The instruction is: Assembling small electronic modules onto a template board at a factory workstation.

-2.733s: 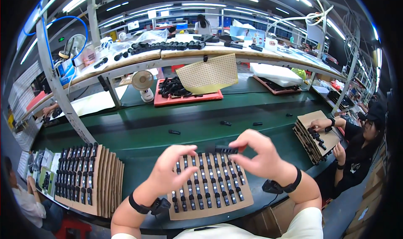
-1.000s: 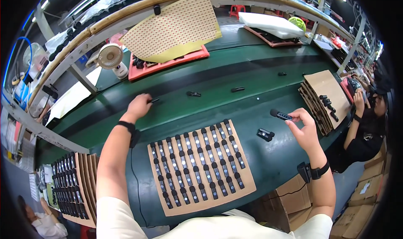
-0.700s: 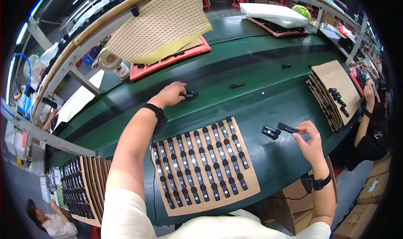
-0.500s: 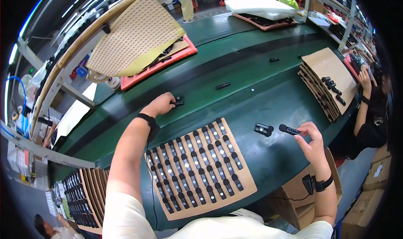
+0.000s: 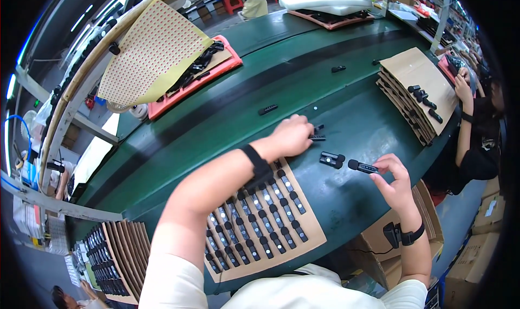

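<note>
My left hand reaches over the far edge of a cardboard sheet. Its fingers are closed on small black microphones, partly hidden by the fingertips. On the sheet lie rows of similar microphones with round foam tips and pale round spots; my left forearm covers some of them. To the right, my right hand pinches one black microphone by its end, foam tip pointing left. Just left of that lies a pair of microphones side by side on the green table.
Single microphones lie farther back on the green surface. A cardboard stack with several microphones stands at right, near a co-worker's hand. Red trays sit at the back. Upright cardboard sheets lean at lower left.
My left hand has swept right across the table, carrying the black microphones from beyond the sheet's left part to beyond its right corner. My right hand still holds its microphone. The view has shifted slightly.
</note>
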Demonstrator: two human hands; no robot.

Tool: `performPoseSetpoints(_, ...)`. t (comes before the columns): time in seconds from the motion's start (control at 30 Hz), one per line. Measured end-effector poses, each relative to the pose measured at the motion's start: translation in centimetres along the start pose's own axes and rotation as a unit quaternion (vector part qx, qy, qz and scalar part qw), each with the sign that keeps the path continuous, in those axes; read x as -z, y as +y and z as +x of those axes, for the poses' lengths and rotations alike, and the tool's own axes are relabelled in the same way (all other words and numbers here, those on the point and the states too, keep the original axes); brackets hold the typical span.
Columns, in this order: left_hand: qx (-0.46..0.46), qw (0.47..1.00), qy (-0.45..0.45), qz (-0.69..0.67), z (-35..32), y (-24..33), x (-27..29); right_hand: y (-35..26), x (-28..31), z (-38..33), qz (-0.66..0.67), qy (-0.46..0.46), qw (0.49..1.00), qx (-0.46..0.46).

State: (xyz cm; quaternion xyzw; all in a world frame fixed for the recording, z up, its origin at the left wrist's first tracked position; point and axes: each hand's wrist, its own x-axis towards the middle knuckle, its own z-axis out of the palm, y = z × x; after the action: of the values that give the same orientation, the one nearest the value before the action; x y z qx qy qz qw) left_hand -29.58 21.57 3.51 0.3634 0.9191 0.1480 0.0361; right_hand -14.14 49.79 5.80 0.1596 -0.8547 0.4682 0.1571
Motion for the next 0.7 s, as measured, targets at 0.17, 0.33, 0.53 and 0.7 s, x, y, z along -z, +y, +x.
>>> performPoseSetpoints(0.17,0.007,1.0,-0.01,0.007,0.7,0.6,-2.4,0.5,0.2,-0.8,0.006,0.011,1.0,-0.017)
performPoseSetpoints(0.33,0.042,0.999,0.031,0.0,0.8,-1.8,0.0,0.2,0.9,-1.4,-0.001,0.013,1.0,-0.024)
performPoseSetpoints(0.53,0.297,0.938,0.103,0.144,-0.4,-8.8,0.8,-1.2,1.1,-2.4,0.011,0.002,1.0,0.0)
performPoseSetpoints(0.7,0.324,0.938,0.012,0.121,-1.4,-11.6,0.3,-1.9,0.8,-2.4,-0.011,-0.012,0.999,0.044)
